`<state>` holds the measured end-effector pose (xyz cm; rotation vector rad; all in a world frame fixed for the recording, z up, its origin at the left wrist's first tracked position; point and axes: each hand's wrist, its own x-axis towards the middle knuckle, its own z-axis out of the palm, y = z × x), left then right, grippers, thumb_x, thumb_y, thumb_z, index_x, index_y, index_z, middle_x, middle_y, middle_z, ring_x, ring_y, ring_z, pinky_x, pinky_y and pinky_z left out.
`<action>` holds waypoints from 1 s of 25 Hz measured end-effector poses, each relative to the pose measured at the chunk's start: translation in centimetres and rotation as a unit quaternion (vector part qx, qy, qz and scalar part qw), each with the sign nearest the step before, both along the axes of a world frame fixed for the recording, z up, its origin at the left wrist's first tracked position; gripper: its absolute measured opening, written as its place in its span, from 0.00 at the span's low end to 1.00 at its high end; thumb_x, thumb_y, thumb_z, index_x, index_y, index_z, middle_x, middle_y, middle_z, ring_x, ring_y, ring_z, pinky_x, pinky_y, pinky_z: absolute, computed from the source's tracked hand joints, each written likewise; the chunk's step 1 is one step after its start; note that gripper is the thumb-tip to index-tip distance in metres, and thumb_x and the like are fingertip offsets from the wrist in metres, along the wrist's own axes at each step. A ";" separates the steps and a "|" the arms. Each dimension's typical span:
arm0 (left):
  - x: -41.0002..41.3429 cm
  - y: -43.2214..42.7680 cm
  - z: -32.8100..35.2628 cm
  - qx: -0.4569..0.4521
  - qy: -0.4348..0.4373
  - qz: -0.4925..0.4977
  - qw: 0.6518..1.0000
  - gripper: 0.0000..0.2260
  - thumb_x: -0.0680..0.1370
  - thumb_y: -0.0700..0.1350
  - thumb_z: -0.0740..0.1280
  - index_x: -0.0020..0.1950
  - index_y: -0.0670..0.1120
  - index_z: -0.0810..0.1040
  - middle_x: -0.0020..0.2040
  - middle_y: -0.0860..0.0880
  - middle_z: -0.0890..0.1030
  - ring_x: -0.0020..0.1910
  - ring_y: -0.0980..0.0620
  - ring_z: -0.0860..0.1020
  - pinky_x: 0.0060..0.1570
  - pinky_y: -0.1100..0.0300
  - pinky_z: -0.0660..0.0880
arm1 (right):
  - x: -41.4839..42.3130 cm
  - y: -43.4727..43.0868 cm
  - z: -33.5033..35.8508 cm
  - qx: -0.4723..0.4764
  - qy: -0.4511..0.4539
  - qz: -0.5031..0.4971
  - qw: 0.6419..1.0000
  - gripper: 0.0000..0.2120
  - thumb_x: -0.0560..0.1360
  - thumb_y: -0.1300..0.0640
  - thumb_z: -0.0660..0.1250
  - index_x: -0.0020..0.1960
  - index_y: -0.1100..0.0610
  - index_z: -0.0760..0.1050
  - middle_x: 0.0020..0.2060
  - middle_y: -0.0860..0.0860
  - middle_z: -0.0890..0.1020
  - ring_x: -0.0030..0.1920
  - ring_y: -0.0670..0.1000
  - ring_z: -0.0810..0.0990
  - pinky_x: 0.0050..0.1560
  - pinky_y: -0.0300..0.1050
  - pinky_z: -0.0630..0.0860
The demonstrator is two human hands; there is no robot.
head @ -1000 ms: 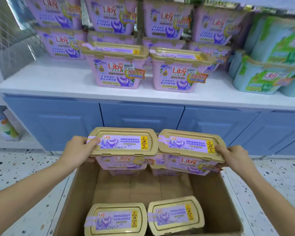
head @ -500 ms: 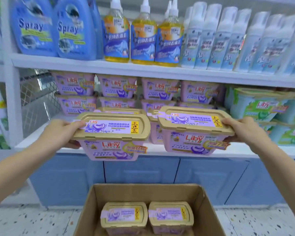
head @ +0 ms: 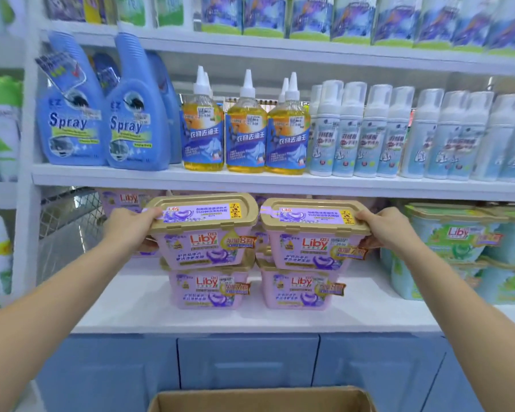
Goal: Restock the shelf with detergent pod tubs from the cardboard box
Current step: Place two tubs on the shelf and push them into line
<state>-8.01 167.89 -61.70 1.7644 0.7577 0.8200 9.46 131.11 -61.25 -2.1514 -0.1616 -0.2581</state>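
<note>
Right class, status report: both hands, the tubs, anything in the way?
Left hand grips left tub; right hand grips right tub. Both directly over front shelf tubs. Nothing between.

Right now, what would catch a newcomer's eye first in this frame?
At centre, the left hand grips the left tub and the right hand the right tub, both purple with gold lids, just above two matching tubs on the white shelf. Big blue spray bottles stand on the upper shelf at the left. Green tubs are stacked at the right.
</note>
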 end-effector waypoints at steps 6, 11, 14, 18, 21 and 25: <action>2.3 1.0 0.5 -0.004 0.047 -0.010 0.999 0.15 0.71 0.50 0.70 0.39 0.37 0.78 0.35 0.38 0.82 0.29 0.43 0.82 0.30 0.54 0.80 | 2.1 0.9 0.2 0.003 0.033 -0.009 0.999 0.18 0.71 0.47 0.66 0.35 0.63 0.76 0.24 0.56 0.81 0.27 0.56 0.83 0.42 0.52 0.81; 3.5 1.4 0.7 -0.081 0.009 -0.048 0.996 0.12 0.71 0.47 0.70 0.40 0.38 0.77 0.25 0.42 0.82 0.24 0.45 0.81 0.26 0.54 0.80 | 3.3 1.4 0.8 -0.014 0.084 0.031 0.996 0.16 0.73 0.48 0.66 0.40 0.63 0.74 0.27 0.56 0.81 0.17 0.47 0.78 0.21 0.37 0.76; 3.9 1.2 0.0 -0.091 -0.025 -0.051 0.994 0.10 0.71 0.47 0.70 0.37 0.40 0.76 0.32 0.40 0.83 0.25 0.46 0.82 0.29 0.53 0.81 | 3.4 1.4 0.1 0.000 0.068 0.033 0.997 0.18 0.73 0.47 0.66 0.44 0.64 0.74 0.30 0.55 0.80 0.18 0.45 0.78 0.24 0.38 0.77; 3.2 0.1 -3.3 0.026 -0.032 -0.006 0.999 0.17 0.71 0.58 0.66 0.40 0.44 0.80 0.45 0.41 0.84 0.44 0.42 0.81 0.49 0.48 0.76 | 2.6 0.7 -2.4 0.063 0.033 0.074 0.995 0.30 0.66 0.33 0.64 0.46 0.61 0.79 0.38 0.56 0.83 0.39 0.54 0.83 0.51 0.55 0.80; 2.8 -1.2 -6.1 0.106 -0.019 -0.055 0.993 0.25 0.74 0.58 0.64 0.66 0.47 0.69 0.61 0.45 0.78 0.56 0.45 0.76 0.56 0.48 0.71 | 1.1 0.4 -4.6 0.111 0.032 0.158 0.981 0.50 0.50 0.20 0.61 0.60 0.54 0.74 0.53 0.51 0.81 0.54 0.52 0.79 0.60 0.54 0.74; 3.3 -1.7 -8.2 0.099 0.001 -0.113 0.989 0.42 0.71 0.52 0.71 0.76 0.50 0.48 0.67 0.49 0.72 0.63 0.46 0.74 0.64 0.45 0.68 | 0.0 1.6 -6.4 0.095 0.020 0.211 0.973 0.48 0.50 0.25 0.68 0.64 0.48 0.62 0.54 0.41 0.77 0.53 0.41 0.78 0.51 0.41 0.74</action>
